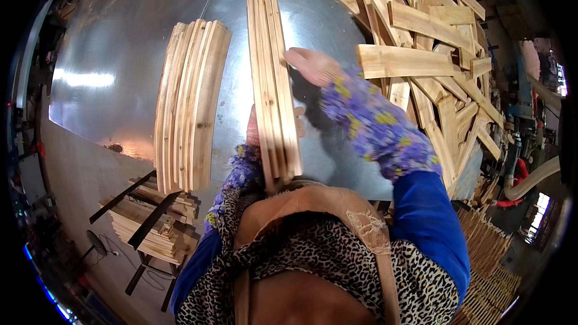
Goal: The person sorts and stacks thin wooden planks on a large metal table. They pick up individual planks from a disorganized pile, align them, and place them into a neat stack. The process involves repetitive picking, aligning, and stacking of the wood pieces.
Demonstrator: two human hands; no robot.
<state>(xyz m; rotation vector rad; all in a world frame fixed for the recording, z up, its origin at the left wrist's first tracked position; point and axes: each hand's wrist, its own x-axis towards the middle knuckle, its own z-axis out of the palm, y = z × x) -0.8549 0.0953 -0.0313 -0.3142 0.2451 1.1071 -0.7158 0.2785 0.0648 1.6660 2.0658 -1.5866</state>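
Note:
A narrow bundle of wooden boards (271, 78) stands on edge in front of me, its near end tilted toward my body. My left hand (252, 127) grips it close to that end, the palm side at the left and fingertips showing past the right side; most of the hand is hidden by the wood. At the bundle's right face, nearer its far end, my right hand (310, 65) rests its fingertips against or very close to the outer board, fingers stretched out and holding nothing. Both forearms wear flowered purple sleeves.
A neat row of boards on edge (191, 102) stands to the left on the shiny metal table (126, 48). A loose heap of boards (427, 42) covers the right side. Stacked wood on a black-legged stand (150, 222) is at lower left; more slats (490, 277) lie at lower right.

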